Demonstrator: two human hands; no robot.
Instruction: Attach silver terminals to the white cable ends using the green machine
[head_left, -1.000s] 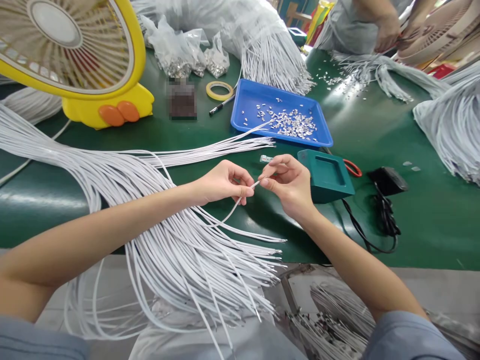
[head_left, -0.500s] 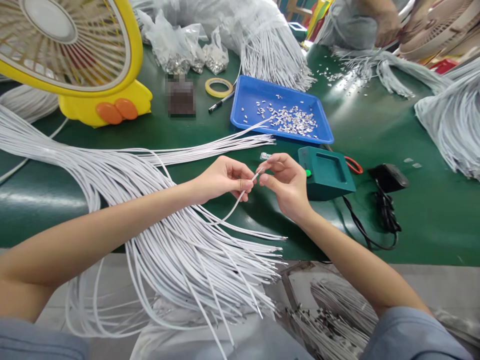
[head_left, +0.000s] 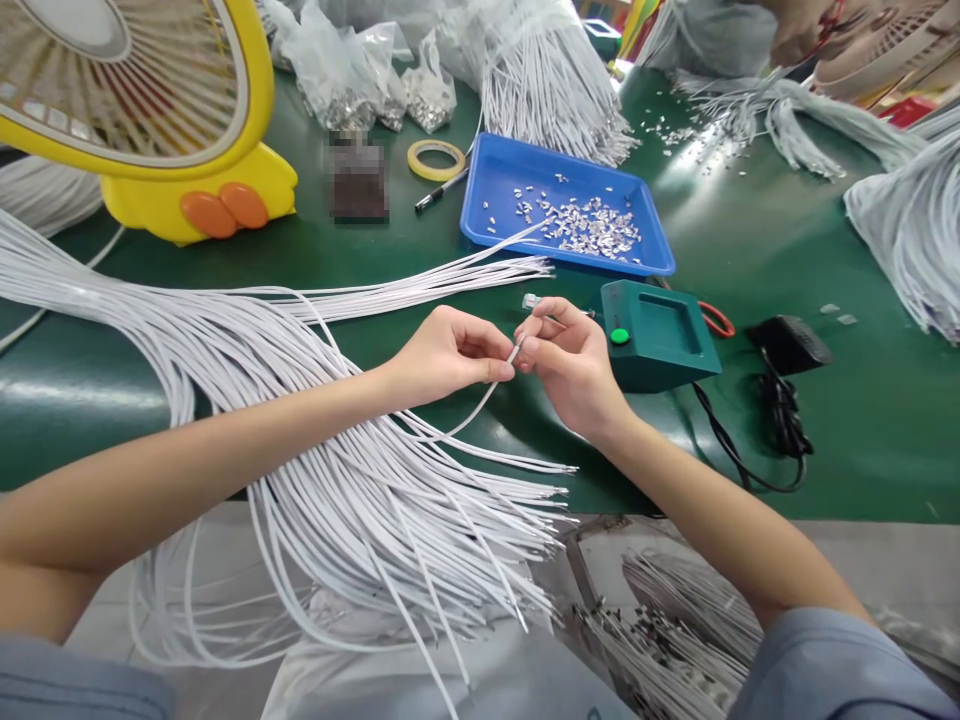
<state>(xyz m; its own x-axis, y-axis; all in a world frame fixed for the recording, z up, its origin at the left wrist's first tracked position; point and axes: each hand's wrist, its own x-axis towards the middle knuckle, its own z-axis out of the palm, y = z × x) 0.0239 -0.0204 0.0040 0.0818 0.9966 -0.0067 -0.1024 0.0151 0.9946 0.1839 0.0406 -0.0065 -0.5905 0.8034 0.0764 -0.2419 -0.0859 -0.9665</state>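
My left hand (head_left: 476,352) pinches one white cable (head_left: 480,403) close to its end, between thumb and fingertips. At that end, the thumb and fingers of my right hand (head_left: 566,355) are closed on the tip, which they mostly hide. Just beyond my right fingertips shows a small clear plug (head_left: 530,300), beside the green box (head_left: 660,335) with a lit green button. A thick bundle of white cables (head_left: 360,480) lies under my left forearm, its loose ends hanging over the table's front edge.
Small metal pieces lie scattered in a blue tray (head_left: 499,215). Behind are a yellow tape roll (head_left: 436,172), a pen (head_left: 441,190) and plastic bags (head_left: 337,75). A yellow fan (head_left: 259,185) stands left, a black adapter (head_left: 789,343) right. Another person's hands (head_left: 806,35) work at the far right.
My right thumb has moved in against the cable's end, closing the small gap there. My left hand keeps its pinch. The whole view has shifted slightly.
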